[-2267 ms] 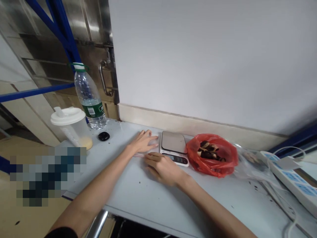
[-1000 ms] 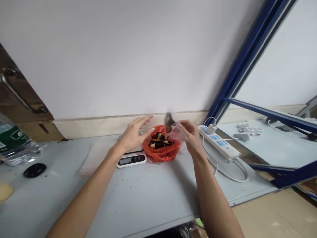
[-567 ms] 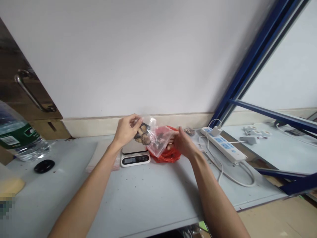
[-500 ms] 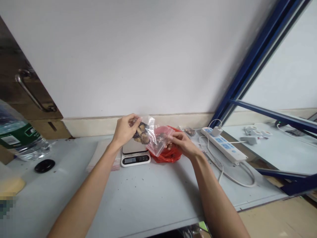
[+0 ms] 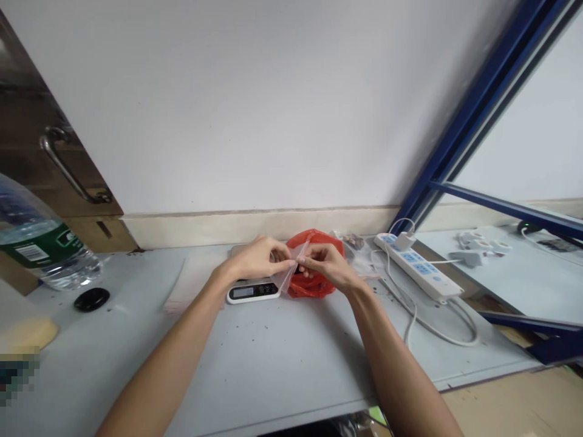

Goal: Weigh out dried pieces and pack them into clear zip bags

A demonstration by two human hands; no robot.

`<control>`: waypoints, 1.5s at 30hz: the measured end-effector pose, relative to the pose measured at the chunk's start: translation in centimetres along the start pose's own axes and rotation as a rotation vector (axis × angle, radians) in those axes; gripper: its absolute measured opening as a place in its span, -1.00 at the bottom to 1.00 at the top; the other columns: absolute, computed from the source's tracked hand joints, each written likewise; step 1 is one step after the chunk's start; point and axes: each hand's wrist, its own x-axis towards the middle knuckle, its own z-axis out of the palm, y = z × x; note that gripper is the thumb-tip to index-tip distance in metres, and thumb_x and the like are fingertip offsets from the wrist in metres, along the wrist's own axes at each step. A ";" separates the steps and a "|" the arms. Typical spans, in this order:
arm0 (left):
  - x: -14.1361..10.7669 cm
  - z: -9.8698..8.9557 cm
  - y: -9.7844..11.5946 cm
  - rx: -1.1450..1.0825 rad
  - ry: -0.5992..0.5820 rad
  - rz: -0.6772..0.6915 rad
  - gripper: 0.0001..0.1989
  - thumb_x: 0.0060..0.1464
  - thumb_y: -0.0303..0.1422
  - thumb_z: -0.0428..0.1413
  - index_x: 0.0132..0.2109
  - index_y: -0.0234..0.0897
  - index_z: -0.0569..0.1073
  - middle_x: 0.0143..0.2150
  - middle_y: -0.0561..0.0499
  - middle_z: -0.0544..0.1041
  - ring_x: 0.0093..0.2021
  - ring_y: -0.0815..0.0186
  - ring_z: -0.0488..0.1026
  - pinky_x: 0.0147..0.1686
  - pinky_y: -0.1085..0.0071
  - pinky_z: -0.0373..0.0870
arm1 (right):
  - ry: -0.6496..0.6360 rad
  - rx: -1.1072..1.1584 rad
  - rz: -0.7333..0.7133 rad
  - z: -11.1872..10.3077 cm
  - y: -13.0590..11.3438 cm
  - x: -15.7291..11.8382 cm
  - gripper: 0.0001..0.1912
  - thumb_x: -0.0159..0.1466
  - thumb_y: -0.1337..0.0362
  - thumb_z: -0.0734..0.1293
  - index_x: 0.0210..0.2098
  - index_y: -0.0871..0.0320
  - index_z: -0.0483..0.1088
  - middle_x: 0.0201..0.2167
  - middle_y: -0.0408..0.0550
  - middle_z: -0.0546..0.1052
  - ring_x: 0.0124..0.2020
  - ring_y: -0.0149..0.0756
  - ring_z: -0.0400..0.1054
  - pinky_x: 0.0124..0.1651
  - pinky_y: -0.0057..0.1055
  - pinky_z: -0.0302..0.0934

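Observation:
My left hand (image 5: 260, 258) and my right hand (image 5: 327, 262) meet fingertip to fingertip, both closed in a pinch on a clear plastic bag (image 5: 285, 278). The bag's contents are largely hidden behind my left hand. Below and behind that hand sits a white digital kitchen scale (image 5: 253, 294) with a lit display, its plate mostly covered. Just behind my right hand, an opened red plastic bag (image 5: 314, 289) rests on the table. Left of the scale lies a stack of flat clear bags (image 5: 194, 280).
A power strip (image 5: 421, 267) with white cables lies at the right, near a filled clear bag (image 5: 357, 246). On the left are a large water bottle (image 5: 45, 249) and a round black lid (image 5: 92, 299). A blue metal frame (image 5: 449, 133) rises at the right.
My hands have come together at the plastic bag's edge. My left hand moved right, and the dark, tan-edged dried pieces seen in the bag are now hidden. The view shifted slightly.

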 end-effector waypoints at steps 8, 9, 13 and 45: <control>-0.1 0.0 0.2 -0.035 0.001 -0.029 -0.73 0.07 -0.26 0.10 -0.37 -0.33 0.63 -0.50 0.03 0.53 -0.48 0.35 0.34 -0.47 0.47 0.21 | -0.016 -0.020 -0.042 0.4 0.1 -0.1 -0.54 -0.01 -0.11 0.56 -0.58 0.17 0.48 -0.62 -0.13 0.50 -0.60 -0.41 0.32 -0.48 -0.43 0.24; -0.1 0.0 0.2 -0.036 0.005 -0.039 -0.73 0.05 -0.27 0.09 -0.40 -0.33 0.62 -0.53 0.04 0.51 -0.50 0.36 0.32 -0.49 0.47 0.19 | -0.019 -0.023 -0.039 0.4 0.1 -0.1 -0.54 -0.01 -0.10 0.56 -0.58 0.17 0.48 -0.63 -0.13 0.50 -0.60 -0.41 0.32 -0.48 -0.43 0.23; 0.0 0.3 0.2 -0.061 0.016 -0.068 -0.77 -0.03 -0.33 0.09 -0.50 -0.32 0.57 -0.60 0.08 0.41 -0.54 0.38 0.27 -0.54 0.47 0.15 | -0.042 -0.036 -0.027 0.7 0.0 -0.1 -0.55 -0.01 -0.09 0.56 -0.59 0.18 0.47 -0.64 -0.14 0.48 -0.60 -0.42 0.30 -0.49 -0.44 0.20; 0.9 -0.3 -2.3 -0.433 0.561 -0.273 -0.53 0.27 -0.18 0.07 0.27 -0.18 0.37 0.18 -0.14 0.52 0.13 0.11 0.49 0.04 0.23 0.44 | 0.064 -0.045 -0.183 0.6 -0.8 -0.9 0.13 0.11 0.02 0.51 0.48 -0.06 -0.19 0.03 0.07 0.56 -0.07 -0.12 0.54 -0.11 -0.23 0.48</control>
